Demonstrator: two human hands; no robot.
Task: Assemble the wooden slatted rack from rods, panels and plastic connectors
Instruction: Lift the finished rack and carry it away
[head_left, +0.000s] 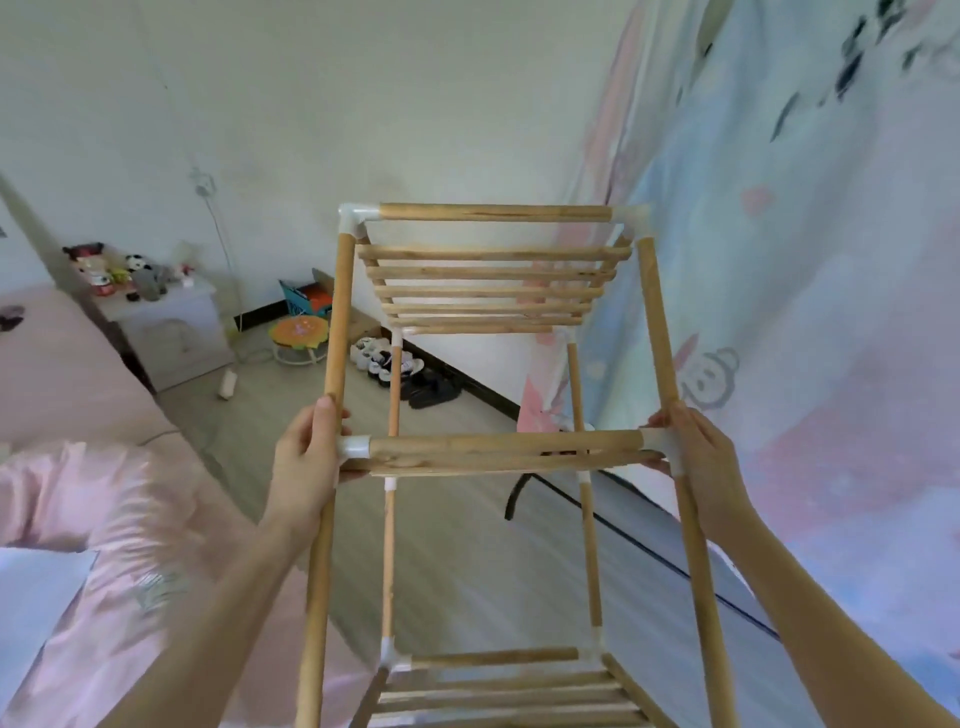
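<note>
**Rack held at its middle tier, both hands gripping**

I hold the wooden rack (493, 452) raised in front of me, its long uprights running away from my view. My left hand (306, 457) grips the left upright rod (336, 317) at the middle joint, fingers curled round it just beside the white plastic connector (356, 447); the thumb lies up along the rod. My right hand (706, 457) grips the right upright rod (657, 322) at the matching joint, fingers wrapped over the connector there (660, 439). Between my hands runs the middle cross rod (504, 444), seated in both connectors, with a slat directly beneath it.

At the far end a slatted panel (493, 286) sits inside the frame, below the end cross rod (493, 213), which is joined by white corner connectors. A second slatted panel (498, 696) shows at the near end, partly cut off by the frame edge.

Surroundings: a pink bed (67, 374) on my left, a white nightstand (171, 327) carrying soft toys, shoes (384, 358) on the floor along the wall, a patterned curtain (805, 260) on my right
</note>
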